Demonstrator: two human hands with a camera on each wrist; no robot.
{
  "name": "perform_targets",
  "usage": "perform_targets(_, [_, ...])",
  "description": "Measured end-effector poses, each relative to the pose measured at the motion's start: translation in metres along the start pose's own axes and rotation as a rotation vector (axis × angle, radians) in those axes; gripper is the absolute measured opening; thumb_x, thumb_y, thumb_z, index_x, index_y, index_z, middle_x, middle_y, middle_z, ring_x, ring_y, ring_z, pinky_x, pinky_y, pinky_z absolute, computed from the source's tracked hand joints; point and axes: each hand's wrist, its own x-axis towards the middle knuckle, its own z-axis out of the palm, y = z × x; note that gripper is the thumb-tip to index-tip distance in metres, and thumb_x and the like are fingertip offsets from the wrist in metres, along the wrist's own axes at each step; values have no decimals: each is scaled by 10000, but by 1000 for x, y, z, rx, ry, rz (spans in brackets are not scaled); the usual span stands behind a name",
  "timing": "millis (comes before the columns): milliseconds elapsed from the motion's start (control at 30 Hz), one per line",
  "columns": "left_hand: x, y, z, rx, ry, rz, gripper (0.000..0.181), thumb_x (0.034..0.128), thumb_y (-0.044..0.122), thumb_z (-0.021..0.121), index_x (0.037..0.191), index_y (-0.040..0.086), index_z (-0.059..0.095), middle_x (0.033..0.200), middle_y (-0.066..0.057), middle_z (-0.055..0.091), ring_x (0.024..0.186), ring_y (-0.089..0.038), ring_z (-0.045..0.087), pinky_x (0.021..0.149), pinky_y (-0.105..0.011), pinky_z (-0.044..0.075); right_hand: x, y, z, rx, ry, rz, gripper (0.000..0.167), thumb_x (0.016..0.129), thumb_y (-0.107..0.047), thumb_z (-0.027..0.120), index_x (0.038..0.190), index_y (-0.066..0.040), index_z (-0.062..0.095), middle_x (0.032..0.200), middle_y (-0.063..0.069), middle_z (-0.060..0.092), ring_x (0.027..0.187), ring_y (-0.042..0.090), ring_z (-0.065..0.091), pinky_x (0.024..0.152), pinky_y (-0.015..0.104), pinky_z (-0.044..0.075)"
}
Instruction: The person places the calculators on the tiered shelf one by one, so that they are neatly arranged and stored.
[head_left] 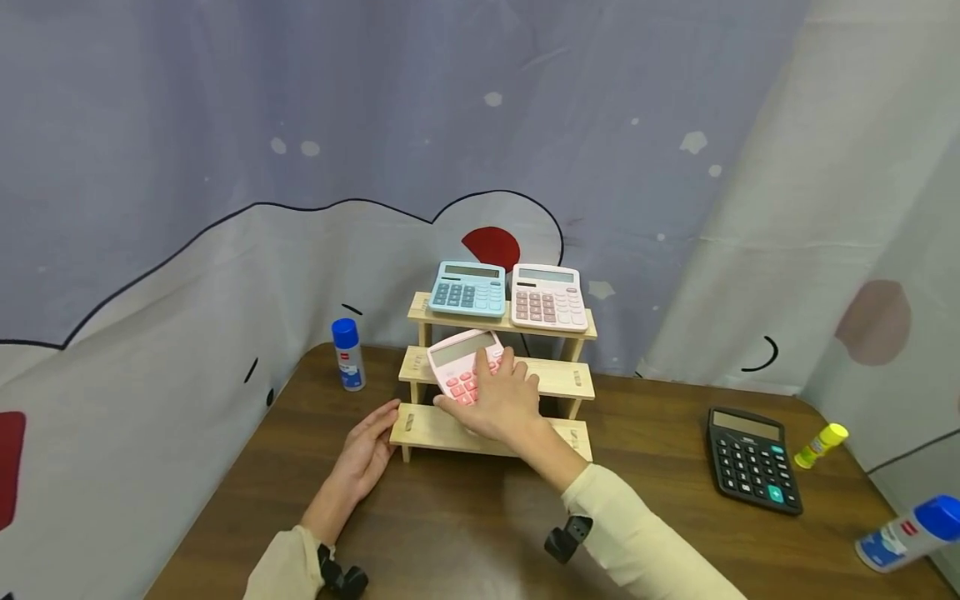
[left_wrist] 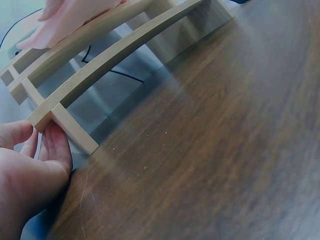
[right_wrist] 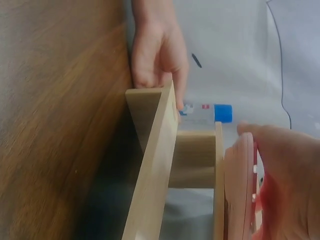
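A pink calculator [head_left: 452, 357] lies tilted on the middle step of a three-step wooden stand [head_left: 551, 377]. My right hand [head_left: 501, 396] grips it from above, thumb at the near left edge and fingers over the keys, covering part of them. In the right wrist view, the calculator's edge [right_wrist: 239, 185] is against the step board. My left hand [head_left: 367, 450] holds the left end of the bottom step, with its fingertips around the board's corner in the left wrist view. On the top step, a blue calculator [head_left: 468, 289] and a white calculator with pinkish keys [head_left: 548, 297] sit side by side.
A black calculator [head_left: 752, 460] lies on the table [head_left: 645, 517] at the right, beside a yellow glue stick [head_left: 821, 445]. One blue-capped bottle [head_left: 348, 354] stands behind on the left; another blue-capped bottle [head_left: 907, 533] is at the right edge. A patterned curtain [head_left: 375, 125] hangs behind.
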Motion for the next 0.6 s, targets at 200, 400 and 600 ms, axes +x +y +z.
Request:
perform_targets(200, [0,2,-2,-1,5,-5,505,1045,103,499,1515,-6,348,1430,-66,507,1084,-22,617,929,-211,492,-2,8,3,5,-13,-56,1213,715,-908,512,1579,-91,269,1629,180,228,1372,412,378,1058,570,378])
perform_targets(400, [0,3,-3,-8,13,3,500,1041,103,506,1509,-3,363,1448,-80,501,1086,-33,620,928,-216,494,-8,15,4,31,-12,-150,1182,716,-874,559,1577,-112,282,1631,180,225,1455,417,274,1137,570,314])
perform_targets(600, [0,3,-1,7,17,14,522,1041,108,507,1519,-15,338,1284,4,606,1080,-35,623,922,-211,497,-21,38,14,98,127,-365,1013,771,-761,629,1526,-127,394,1578,171,324,1486,368,253,1190,535,259])
